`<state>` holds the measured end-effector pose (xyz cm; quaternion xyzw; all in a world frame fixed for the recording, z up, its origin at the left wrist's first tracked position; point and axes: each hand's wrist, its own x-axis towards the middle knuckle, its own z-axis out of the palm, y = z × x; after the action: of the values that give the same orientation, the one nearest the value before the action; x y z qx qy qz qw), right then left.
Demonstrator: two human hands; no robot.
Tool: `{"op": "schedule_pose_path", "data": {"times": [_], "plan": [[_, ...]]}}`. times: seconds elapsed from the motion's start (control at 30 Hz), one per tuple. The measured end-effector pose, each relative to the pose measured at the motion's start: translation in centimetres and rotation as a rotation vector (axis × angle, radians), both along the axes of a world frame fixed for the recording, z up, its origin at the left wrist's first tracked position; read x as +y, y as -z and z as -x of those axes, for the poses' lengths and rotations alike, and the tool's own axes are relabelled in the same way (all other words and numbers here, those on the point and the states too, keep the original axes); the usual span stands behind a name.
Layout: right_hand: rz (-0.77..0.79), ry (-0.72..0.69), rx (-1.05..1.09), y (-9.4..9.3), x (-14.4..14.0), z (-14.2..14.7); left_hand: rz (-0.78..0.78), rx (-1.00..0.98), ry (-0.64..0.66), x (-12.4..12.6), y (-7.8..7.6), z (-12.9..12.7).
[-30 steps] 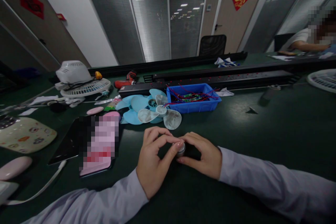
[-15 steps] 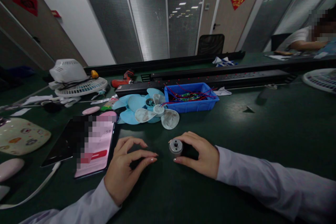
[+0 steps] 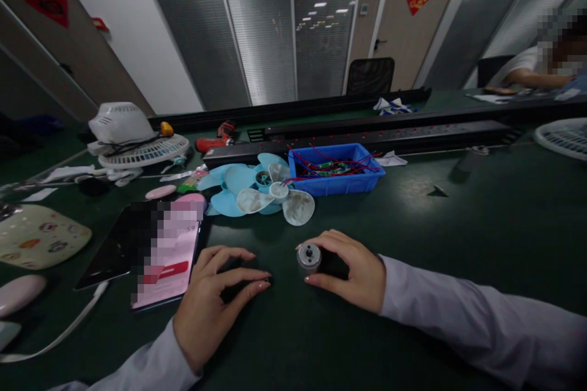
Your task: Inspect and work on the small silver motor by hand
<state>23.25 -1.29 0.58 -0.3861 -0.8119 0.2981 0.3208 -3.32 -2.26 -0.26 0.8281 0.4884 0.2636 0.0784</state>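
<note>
1. The right hand [image 3: 353,269] has its grip clamped on a small silver motor [image 3: 309,258], thumb and fingers around its body, on the green bench [image 3: 458,238] near the front edge.
2. The left hand [image 3: 215,293] rests on the bench just left of the motor, fingers apart, holding nothing.
3. Beside it lies a phone [image 3: 165,263]; blue fan blades [image 3: 257,189] and a blue bin [image 3: 337,174] sit nearer the middle.

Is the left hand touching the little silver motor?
Apart. The head view shows dark table between the left hand and the motor, which only the right hand grips.
</note>
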Motion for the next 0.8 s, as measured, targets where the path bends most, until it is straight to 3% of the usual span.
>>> {"op": "schedule_pose_path", "data": {"times": [0.23, 0.4, 0.8], "plan": [[-0.022, 0.003, 0.019, 0.1, 0.0, 0.1, -0.132, -0.189, 0.005, 0.0, -1.8, -4.1], [-0.047, -0.003, 0.022, 0.4, 0.1, 0.1, -0.198, -0.291, 0.051, 0.3, -2.1, -6.8], [-0.052, -0.021, 0.028, 0.5, 0.1, 0.1, -0.193, -0.323, 0.094, 0.5, -2.1, -7.3]]}}
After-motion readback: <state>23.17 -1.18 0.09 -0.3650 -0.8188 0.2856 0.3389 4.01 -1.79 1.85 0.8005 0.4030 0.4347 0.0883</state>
